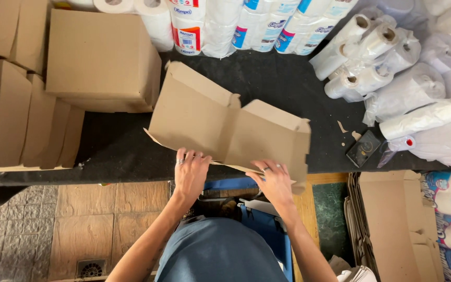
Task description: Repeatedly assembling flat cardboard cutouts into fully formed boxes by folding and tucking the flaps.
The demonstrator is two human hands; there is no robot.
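Flat unfolded cardboard box blank (225, 125) lying on the black counter (116, 146), near edge overhanging. Left hand (190, 175) pressing its lower edge, fingers together; right hand (276, 180) likewise, fingers slightly spread. Assembled cardboard box (100, 57) behind, well apart.

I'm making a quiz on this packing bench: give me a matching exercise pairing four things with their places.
Things:
1. flat brown cardboard blank
2. assembled brown cardboard box
3. small black rectangular device
4. loose plastic-wrapped white paper rolls

Places:
A. far right of the black table
B. under the left hand and right hand
C. left rear of the table
D. right of the blank, near the table's front edge

Pairs: 1-B, 2-C, 3-D, 4-A
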